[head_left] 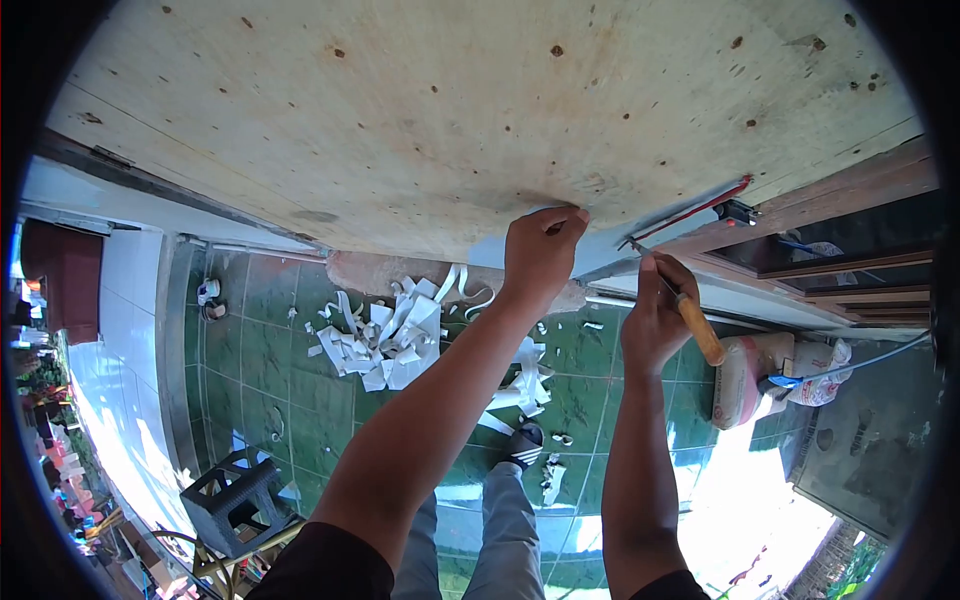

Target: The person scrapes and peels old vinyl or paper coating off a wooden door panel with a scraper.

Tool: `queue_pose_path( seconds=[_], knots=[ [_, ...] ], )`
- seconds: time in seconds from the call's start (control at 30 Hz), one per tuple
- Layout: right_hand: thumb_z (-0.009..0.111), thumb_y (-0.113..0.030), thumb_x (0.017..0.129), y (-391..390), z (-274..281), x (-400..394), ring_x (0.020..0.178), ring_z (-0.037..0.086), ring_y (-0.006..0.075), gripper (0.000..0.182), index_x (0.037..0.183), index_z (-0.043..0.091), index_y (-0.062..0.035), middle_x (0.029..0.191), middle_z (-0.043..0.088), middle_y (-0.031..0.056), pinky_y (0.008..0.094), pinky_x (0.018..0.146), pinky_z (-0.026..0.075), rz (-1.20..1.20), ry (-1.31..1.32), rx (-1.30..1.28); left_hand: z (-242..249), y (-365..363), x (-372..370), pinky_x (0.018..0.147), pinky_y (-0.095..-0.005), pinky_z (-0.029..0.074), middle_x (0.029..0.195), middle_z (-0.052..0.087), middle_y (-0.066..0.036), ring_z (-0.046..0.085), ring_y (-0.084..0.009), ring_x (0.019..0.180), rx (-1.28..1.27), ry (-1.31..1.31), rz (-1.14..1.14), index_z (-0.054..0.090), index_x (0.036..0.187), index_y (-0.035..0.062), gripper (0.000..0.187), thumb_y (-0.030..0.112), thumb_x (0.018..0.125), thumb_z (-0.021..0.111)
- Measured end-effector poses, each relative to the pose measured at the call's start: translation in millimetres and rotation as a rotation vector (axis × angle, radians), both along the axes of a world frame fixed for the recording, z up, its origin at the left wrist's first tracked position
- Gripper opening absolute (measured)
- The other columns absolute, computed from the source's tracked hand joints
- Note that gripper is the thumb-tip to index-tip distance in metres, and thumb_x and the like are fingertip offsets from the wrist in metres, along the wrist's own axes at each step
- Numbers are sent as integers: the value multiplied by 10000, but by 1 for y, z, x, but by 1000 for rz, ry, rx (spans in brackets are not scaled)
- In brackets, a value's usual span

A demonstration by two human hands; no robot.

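A broad plywood panel (470, 120) with dark knots fills the upper view. My left hand (543, 250) is closed with its fingertips against the panel's lower part, beside a pale blue-grey strip (600, 245); what it pinches, if anything, I cannot make out. My right hand (655, 320) is closed round a thin metal-shafted tool with a wooden handle (701, 330). The handle points down to the right, and the metal tip (628, 243) is close to the strip's edge. Above it, a long red-edged piece (705, 203) with a black end (738, 212) lies along the panel.
White cut strips (395, 335) lie heaped on green floor tiles (320, 400), with more scraps near my sandalled foot (525, 443). A black plastic crate (235, 505) stands lower left. Filled sacks (750, 380) lean at right, below a wooden window frame (850, 270).
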State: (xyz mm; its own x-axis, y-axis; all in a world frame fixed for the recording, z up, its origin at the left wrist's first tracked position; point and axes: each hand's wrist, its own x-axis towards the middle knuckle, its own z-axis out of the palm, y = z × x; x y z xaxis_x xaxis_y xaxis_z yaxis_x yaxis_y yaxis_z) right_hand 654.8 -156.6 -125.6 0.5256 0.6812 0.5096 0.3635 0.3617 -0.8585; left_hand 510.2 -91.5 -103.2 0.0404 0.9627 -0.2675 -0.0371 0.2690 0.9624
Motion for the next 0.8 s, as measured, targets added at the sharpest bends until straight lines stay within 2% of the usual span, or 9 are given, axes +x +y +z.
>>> queue_pose_path(
  seconds=[0.03, 0.23, 0.47, 0.5, 0.53, 0.63, 0.73, 0.8],
  knots=[
    [753, -33, 942, -9, -4, 2, 894, 687, 180, 144, 1024, 645, 16, 1033, 718, 110, 299, 809, 565, -19, 16, -26, 0, 3, 9, 699, -307, 487, 836, 735, -105, 622, -137, 748, -24, -25, 84, 763, 1058, -71, 337, 242, 937, 736],
    [758, -40, 936, -35, -13, 2, 889, 690, 181, 111, 989, 669, 1, 1011, 720, 107, 297, 801, 564, -23, 75, -77, 4, 3, 31, 791, -311, 488, 896, 733, -96, 642, -171, 825, -217, -180, 305, 766, 1028, -74, 303, 189, 879, 792],
    [753, -31, 936, -58, -22, -1, 871, 684, 183, 99, 969, 667, 5, 963, 718, 100, 304, 804, 561, -39, 93, -156, 24, -1, 61, 819, -303, 473, 913, 712, -78, 624, -168, 857, -279, -429, 567, 755, 1003, -63, 205, 90, 867, 747],
    [725, 2, 953, -68, -24, 0, 1004, 636, 173, 165, 1072, 612, 15, 1073, 669, 98, 328, 915, 543, 22, 126, -229, 24, -2, 65, 813, -298, 468, 907, 704, -67, 615, -158, 855, -279, -443, 600, 753, 984, -60, 190, 89, 865, 742],
    [724, 2, 953, -74, -28, 2, 1001, 637, 175, 160, 1068, 614, 16, 1072, 670, 99, 330, 911, 547, 17, 130, -256, 24, -3, 67, 807, -293, 463, 901, 697, -56, 606, -148, 853, -277, -458, 634, 750, 965, -56, 176, 87, 863, 736],
    [724, 1, 954, -86, -35, 5, 992, 641, 179, 146, 1057, 623, 21, 1067, 672, 102, 335, 904, 558, 1, 142, -304, 8, -3, 68, 902, -317, 469, 901, 685, -62, 615, -165, 898, -183, -442, 608, 729, 963, -22, 176, 111, 852, 759],
    [726, -1, 953, -99, -43, 10, 987, 644, 181, 137, 1045, 629, 28, 1064, 673, 105, 339, 906, 564, -12, 154, -294, -7, -8, 66, 759, -266, 428, 824, 639, 5, 550, -96, 786, -66, -420, 603, 731, 910, -37, 157, 111, 859, 735],
    [726, -1, 953, -106, -47, 13, 987, 645, 182, 133, 1041, 630, 31, 1067, 673, 106, 342, 915, 565, -23, 163, -305, -16, -18, 58, 781, -273, 445, 874, 682, -22, 570, -109, 791, -131, -360, 576, 737, 944, -45, 175, 115, 873, 729]
  ],
)
